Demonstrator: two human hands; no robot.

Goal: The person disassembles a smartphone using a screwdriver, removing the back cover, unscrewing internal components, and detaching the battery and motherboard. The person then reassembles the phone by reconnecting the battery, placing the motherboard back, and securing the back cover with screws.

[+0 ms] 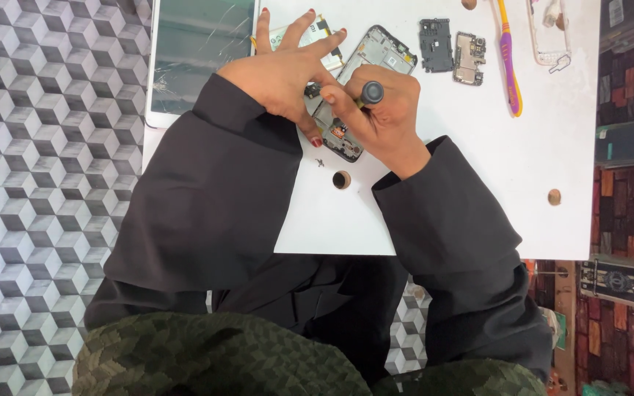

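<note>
My left hand (pixel 284 70) lies over the opened phone frame (pixel 365 81), fingers spread flat on it, thumb at the frame's near end. It covers the frame's left half, so I cannot make out what sits under the palm. My right hand (pixel 379 117) has its fingers clamped on a screwdriver (pixel 370 93); only the dark round cap shows, and the tip is hidden behind my knuckles. The frame lies near the far edge of the white table (pixel 478 205), left of centre, tilted.

Cut off at the far edge: a clear phone case (pixel 548 33), far right corner. A cracked glass panel (pixel 199 55) at the far left corner overhangs the table's left edge. Two small circuit boards (pixel 453 48) sit right of the frame, then a purple and yellow toothbrush (pixel 508 62). A tiny screw (pixel 319 162) lies near my left thumb; too small to resolve.

The table has round holes (pixel 341 180). The floor (pixel 31 220) is grey cube-pattern tile. Brick-pattern surface at right, with a boxed item (pixel 629 282) partly cut off.
</note>
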